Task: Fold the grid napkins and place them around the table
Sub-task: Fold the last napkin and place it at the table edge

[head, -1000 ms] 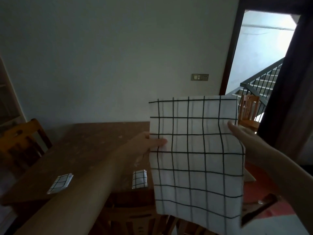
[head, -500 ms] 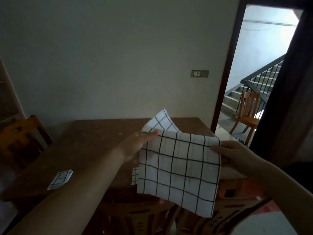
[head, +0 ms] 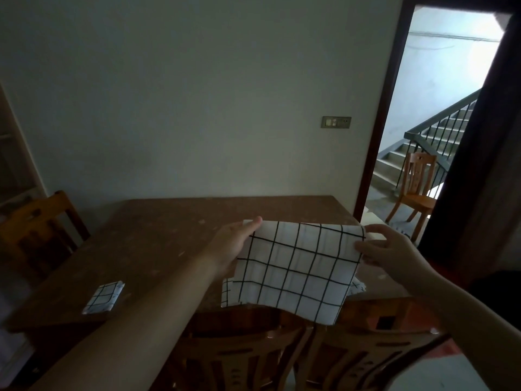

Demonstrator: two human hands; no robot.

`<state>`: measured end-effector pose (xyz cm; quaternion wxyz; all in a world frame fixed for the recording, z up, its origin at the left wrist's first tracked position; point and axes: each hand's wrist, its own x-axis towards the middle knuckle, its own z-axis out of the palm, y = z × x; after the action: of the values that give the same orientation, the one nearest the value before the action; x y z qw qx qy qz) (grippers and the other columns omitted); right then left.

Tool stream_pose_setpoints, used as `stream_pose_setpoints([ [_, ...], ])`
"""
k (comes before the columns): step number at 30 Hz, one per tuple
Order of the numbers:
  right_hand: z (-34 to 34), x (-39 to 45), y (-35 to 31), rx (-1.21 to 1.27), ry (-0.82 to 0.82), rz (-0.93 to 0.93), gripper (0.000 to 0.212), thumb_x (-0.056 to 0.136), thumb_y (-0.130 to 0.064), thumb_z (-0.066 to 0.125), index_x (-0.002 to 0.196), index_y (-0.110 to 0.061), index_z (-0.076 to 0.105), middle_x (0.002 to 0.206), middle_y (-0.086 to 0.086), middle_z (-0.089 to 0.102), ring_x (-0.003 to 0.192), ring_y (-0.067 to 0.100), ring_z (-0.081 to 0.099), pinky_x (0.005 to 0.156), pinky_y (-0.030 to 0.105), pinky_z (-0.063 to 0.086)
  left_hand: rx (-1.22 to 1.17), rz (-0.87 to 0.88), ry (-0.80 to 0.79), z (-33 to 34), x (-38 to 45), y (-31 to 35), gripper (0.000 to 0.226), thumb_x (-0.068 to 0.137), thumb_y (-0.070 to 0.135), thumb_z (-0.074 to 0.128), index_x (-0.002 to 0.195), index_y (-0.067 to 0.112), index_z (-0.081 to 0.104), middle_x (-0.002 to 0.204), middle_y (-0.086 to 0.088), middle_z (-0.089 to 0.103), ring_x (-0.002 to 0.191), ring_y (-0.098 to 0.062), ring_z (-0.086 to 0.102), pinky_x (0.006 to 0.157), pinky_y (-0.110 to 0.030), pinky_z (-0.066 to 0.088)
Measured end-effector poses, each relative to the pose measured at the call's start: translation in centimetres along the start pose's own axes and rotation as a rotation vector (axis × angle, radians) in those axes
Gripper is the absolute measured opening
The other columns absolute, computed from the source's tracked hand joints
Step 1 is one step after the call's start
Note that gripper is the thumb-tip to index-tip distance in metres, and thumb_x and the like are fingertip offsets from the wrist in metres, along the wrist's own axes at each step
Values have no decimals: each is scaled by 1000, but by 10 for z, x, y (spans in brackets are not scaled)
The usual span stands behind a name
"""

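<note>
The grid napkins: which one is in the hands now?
The large grid napkin, pinched between left hand and right hand. The small folded napkin lies untouched on the table.

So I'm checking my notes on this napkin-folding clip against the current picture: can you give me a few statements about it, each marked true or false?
1. Both hands hold the grid napkin by its far edge. True: the left hand and right hand each hold one end.
2. A small folded napkin lies on the table to the left. True.
3. The held napkin lies fully flat on the table. False: its near edge hangs past the table's front edge, over the chair.
4. The chair in the doorway is tucked under the table. False: it stands apart, by the stairs.
</note>
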<state>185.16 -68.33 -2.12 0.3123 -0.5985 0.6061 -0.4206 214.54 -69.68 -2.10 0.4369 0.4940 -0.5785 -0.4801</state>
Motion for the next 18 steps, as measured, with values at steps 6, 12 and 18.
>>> stream_pose_setpoints([
  [6,-3,-3,-7,77,124,-162,26,89,-16,64,114,-19,58,78,5,69,49,7,61,43,12,44,-137,41,74,8,6,-2,53,98,47,45,140,16,51,150,1,45,142,-18,36,114,-32,23],
  [12,-11,-3,-17,-78,212,-255,11,87,-21,67,93,-31,67,75,-11,73,76,45,66,67,53,57,-248,-3,235,8,13,-2,12,90,28,66,95,22,76,95,6,77,102,-19,68,91,-36,50],
  [18,-17,2,-20,-291,199,-302,14,88,-23,65,99,-18,72,88,-3,73,78,16,70,71,40,60,-163,25,247,1,10,3,10,88,27,68,95,24,76,96,4,76,102,-19,67,100,-44,48],
])
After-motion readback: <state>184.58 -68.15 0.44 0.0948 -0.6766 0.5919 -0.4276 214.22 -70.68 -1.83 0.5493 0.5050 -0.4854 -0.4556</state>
